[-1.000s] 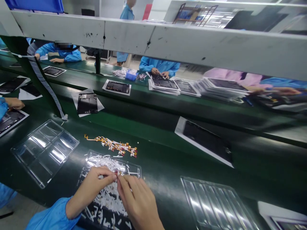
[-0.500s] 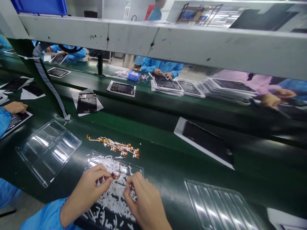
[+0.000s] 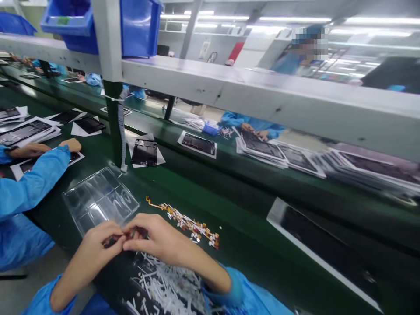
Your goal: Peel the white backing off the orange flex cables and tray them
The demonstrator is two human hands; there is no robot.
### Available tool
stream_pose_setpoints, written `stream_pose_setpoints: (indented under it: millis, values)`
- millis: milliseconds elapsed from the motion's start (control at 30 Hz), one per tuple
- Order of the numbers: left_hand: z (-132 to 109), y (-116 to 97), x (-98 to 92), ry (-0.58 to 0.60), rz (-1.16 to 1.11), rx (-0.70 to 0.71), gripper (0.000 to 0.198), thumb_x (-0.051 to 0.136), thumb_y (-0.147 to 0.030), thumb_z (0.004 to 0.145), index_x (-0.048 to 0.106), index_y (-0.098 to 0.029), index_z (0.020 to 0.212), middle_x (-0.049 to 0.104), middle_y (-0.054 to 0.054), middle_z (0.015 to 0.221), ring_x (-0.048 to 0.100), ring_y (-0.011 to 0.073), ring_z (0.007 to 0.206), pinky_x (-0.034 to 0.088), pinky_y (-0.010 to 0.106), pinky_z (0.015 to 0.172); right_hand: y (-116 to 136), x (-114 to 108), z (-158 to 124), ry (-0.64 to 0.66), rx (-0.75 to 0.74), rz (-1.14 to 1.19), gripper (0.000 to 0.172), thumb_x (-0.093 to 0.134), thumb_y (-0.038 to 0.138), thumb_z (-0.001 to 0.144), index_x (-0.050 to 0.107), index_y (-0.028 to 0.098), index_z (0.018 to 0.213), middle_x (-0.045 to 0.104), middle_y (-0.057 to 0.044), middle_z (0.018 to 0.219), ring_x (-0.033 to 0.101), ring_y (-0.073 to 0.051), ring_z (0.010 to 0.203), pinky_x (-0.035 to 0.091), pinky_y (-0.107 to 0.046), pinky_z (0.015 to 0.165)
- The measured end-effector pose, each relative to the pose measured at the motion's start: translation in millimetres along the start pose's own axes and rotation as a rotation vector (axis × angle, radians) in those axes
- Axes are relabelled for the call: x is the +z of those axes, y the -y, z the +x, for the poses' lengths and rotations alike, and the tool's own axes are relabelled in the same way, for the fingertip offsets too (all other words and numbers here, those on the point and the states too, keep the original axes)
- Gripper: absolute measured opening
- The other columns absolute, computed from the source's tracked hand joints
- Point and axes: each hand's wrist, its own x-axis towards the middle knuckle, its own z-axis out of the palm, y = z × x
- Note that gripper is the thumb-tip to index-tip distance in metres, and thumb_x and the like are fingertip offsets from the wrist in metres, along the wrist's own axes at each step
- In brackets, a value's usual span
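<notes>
Left hand [image 3: 90, 258] and right hand [image 3: 164, 243] meet in a narrow pinch, fingertips closed on a small dark piece [image 3: 111, 241], mostly hidden, material unclear. It sits above the green belt [image 3: 249, 253], between a clear compartmented plastic tray [image 3: 100, 199] and glossy white paper scraps [image 3: 170, 284]; orange flex strips [image 3: 185, 225] lie just beyond. Earlier, both hands worked directly over the scraps.

The small dark piece [image 3: 113, 241] between the left hand [image 3: 92, 258] and right hand [image 3: 160, 240] is mostly hidden by the fingers [image 3: 129, 234], too small to name; the white strips [image 3: 170, 284] run off the bottom edge.
</notes>
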Motion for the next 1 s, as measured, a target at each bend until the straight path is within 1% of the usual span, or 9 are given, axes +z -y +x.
stream_pose_setpoints:
  millis: [133, 267, 367, 433, 533, 600, 733, 867, 1000]
  values:
    - [3, 38, -24.2, -0.170, -0.147, -0.115, 0.018, 0.066, -0.037, 0.089, 0.075, -0.021, 0.094, 0.075, 0.006, 0.095, 0.069, 0.0252, 0.092, 0.051, 0.033, 0.084, -10, 12, 65, 0.076, 0.044, 0.073, 0.010, 0.074, 0.012, 0.086, 0.075, 0.019, 0.092, 0.069, 0.002, 0.078, 0.064, -0.014, 0.075, 0.049, -0.025, 0.073]
    - [8, 79, -26.8, -0.254, -0.585, -0.258, 0.062, 0.069, -0.052, 0.083, 0.060, -0.016, 0.132, 0.073, 0.016, 0.121, 0.068, 0.0341, 0.116, 0.049, 0.047, 0.105, -34, 20, 138, 0.080, 0.179, 0.116, 0.009, 0.071, 0.019, 0.093, 0.070, 0.015, 0.101, 0.071, 0.001, 0.083, 0.068, -0.014, 0.075, 0.056, -0.026, 0.069]
    - [-7, 104, -24.7, -0.657, -0.457, -0.358, 0.067, 0.070, -0.053, 0.083, 0.055, -0.021, 0.140, 0.058, 0.014, 0.147, 0.053, 0.0345, 0.137, 0.040, 0.048, 0.117, -62, 24, 188, 0.052, 0.294, 0.089, 0.022, 0.066, 0.030, 0.099, 0.066, 0.015, 0.115, 0.070, -0.006, 0.109, 0.071, -0.019, 0.089, 0.061, -0.036, 0.077]
    - [-23, 113, -21.8, -0.839, -0.310, -0.372, 0.054, 0.067, -0.052, 0.087, 0.062, -0.023, 0.131, 0.063, 0.010, 0.142, 0.056, 0.0321, 0.134, 0.042, 0.045, 0.116, -81, 29, 214, 0.033, 0.351, 0.061, 0.029, 0.065, 0.032, 0.100, 0.063, 0.016, 0.124, 0.067, -0.008, 0.122, 0.069, -0.022, 0.099, 0.060, -0.042, 0.084]
    - [-41, 113, -10.4, -0.695, -0.261, -0.343, 0.037, 0.062, -0.052, 0.092, 0.075, -0.020, 0.105, 0.078, 0.007, 0.103, 0.075, 0.0272, 0.099, 0.059, 0.037, 0.094, -104, 34, 240, 0.001, 0.391, 0.003, 0.032, 0.065, 0.033, 0.100, 0.062, 0.017, 0.128, 0.065, -0.009, 0.127, 0.068, -0.024, 0.105, 0.059, -0.044, 0.088]
    - [-43, 107, 1.0, -0.571, -0.250, -0.287, 0.036, 0.060, -0.051, 0.094, 0.077, -0.019, 0.097, 0.079, 0.006, 0.090, 0.077, 0.0241, 0.084, 0.062, 0.032, 0.079, -112, 31, 246, -0.025, 0.387, -0.048, 0.032, 0.065, 0.033, 0.100, 0.061, 0.018, 0.128, 0.065, -0.009, 0.127, 0.068, -0.024, 0.105, 0.059, -0.044, 0.088]
    - [-36, 96, 18.5, -0.474, -0.207, -0.182, 0.033, 0.058, -0.046, 0.097, 0.078, -0.021, 0.096, 0.077, 0.005, 0.082, 0.075, 0.0213, 0.076, 0.061, 0.027, 0.070, -117, -11, 218, -0.094, 0.326, -0.201, 0.032, 0.064, 0.033, 0.100, 0.061, 0.017, 0.128, 0.065, -0.009, 0.126, 0.069, -0.024, 0.103, 0.060, -0.043, 0.086]
    - [-28, 94, 24.4, -0.447, -0.135, -0.125, 0.022, 0.065, -0.040, 0.093, 0.078, -0.023, 0.093, 0.075, 0.002, 0.077, 0.072, 0.0183, 0.070, 0.058, 0.023, 0.067, -112, -58, 127, -0.102, 0.266, -0.462, 0.027, 0.064, 0.033, 0.100, 0.064, 0.016, 0.121, 0.068, -0.007, 0.120, 0.069, -0.023, 0.100, 0.059, -0.043, 0.086]
    - [-16, 86, 31.4, -0.308, -0.124, -0.086, 0.017, 0.062, -0.034, 0.096, 0.077, -0.024, 0.094, 0.072, 0.000, 0.077, 0.070, 0.0169, 0.070, 0.055, 0.022, 0.067, -116, -50, 43, -0.076, 0.307, -0.760, 0.017, 0.066, 0.029, 0.099, 0.068, 0.015, 0.108, 0.069, -0.006, 0.111, 0.069, -0.020, 0.093, 0.059, -0.040, 0.083]
